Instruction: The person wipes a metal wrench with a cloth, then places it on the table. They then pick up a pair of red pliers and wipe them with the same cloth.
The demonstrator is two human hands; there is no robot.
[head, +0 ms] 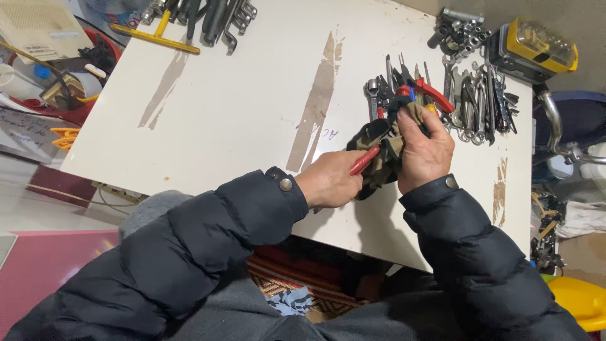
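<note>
**Hands, a rag and a red-handled tool over a white tabletop**

Hands meet near the front edge of a white table (240, 107), both coming out of dark padded sleeves. The left hand (329, 182) has its fingers curled shut around the red handle of a tool (365, 160); only that short stretch of handle shows, the rest being buried in cloth, so what kind of tool it is cannot be told. The right hand (424, 153) grips a crumpled rag (380, 151), olive and black, its fingers closed over the top of the bundle and pressing it against the tool. Rag and tool sit between the two hands, just above the tabletop, touching both palms.

Just beyond the right hand lies a row of spanners and pliers (470, 101), packed side by side, some with red grips. Behind them, at the far right corner, stands a yellow and black case (535, 50) beside a heap of sockets (456, 31). At the far left edge of the table lie more dark tools (214, 19) and a yellow T-shaped handle (154, 35). Brown strips where the surface has peeled (315, 101) run across the white top. A yellow stool (581, 300) shows low on the right, beneath table level.
</note>
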